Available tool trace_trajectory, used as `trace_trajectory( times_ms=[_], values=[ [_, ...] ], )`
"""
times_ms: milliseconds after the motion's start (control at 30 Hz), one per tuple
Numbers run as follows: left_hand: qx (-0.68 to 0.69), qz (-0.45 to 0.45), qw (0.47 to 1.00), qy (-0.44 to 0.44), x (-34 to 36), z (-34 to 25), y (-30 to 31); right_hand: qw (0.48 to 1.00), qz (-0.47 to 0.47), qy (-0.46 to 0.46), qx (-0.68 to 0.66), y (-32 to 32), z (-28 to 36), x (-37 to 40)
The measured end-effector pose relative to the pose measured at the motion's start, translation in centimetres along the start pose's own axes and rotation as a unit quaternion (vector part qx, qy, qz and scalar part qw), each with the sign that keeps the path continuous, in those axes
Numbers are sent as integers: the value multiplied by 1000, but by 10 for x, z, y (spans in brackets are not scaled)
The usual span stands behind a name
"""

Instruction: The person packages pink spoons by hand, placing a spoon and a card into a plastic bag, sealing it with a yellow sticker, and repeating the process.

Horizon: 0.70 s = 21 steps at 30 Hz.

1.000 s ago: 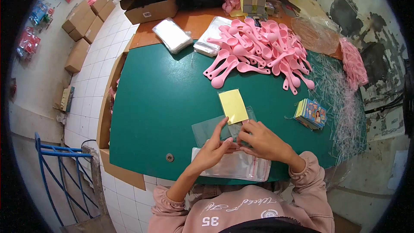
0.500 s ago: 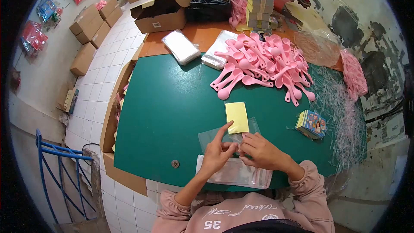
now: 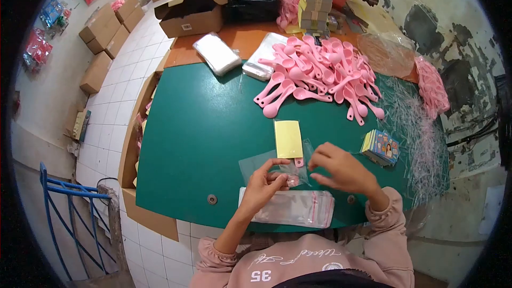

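A clear plastic bag holds a yellow card (image 3: 288,140), with the pink end of a spoon (image 3: 298,162) showing below the card. My left hand (image 3: 263,184) pinches the clear bag's lower part. To the right, my right hand (image 3: 341,168) is raised off the bag with its fingers apart and nothing in them. Another clear bag (image 3: 255,166) lies flat under the left hand's fingers. Nearer to me is a stack of clear bags (image 3: 298,209). A large pile of pink spoons (image 3: 325,72) lies farther back.
A stack of printed cards (image 3: 381,148) stands at the right, beside tangled clear strips (image 3: 408,144). Two bundles of white packets, one here (image 3: 217,54), lie at the back left. An open cardboard box (image 3: 192,18) sits behind them.
My right hand has let go of the bag and moved up and right, its fingers opening. The pink spoon end is now uncovered. The whole view has shifted slightly.
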<state>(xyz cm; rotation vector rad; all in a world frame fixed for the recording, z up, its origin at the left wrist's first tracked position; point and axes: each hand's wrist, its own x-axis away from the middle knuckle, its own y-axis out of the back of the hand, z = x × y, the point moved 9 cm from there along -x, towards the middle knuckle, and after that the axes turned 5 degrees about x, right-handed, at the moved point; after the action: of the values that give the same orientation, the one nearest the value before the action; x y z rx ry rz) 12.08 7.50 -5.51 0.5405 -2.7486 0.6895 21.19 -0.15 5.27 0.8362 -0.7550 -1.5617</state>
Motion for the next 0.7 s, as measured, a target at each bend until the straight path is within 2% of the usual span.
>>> trace_trajectory(
  times_ms=[167,400,467,533,600,667,700],
  values=[
    [-12,15,1000,-14,3,-4,0,998,2,49,32,-28,23,-10],
    [-54,11,998,-41,6,-11,0,996,6,59,69,-43,29,-15],
    [-29,16,999,4,7,-5,-1,995,10,67,76,-44,34,-15],
    [-20,27,999,2,3,-3,0,991,3,97,97,-48,35,-15],
    [-9,46,999,5,2,-2,0,990,5,133,55,-46,40,-15],
    [-10,50,999,-2,3,-4,-1,993,9,115,17,-40,28,-11],
    [-4,38,999,12,1,-3,2,994,36,79,-67,-36,19,-11]
  ],
)
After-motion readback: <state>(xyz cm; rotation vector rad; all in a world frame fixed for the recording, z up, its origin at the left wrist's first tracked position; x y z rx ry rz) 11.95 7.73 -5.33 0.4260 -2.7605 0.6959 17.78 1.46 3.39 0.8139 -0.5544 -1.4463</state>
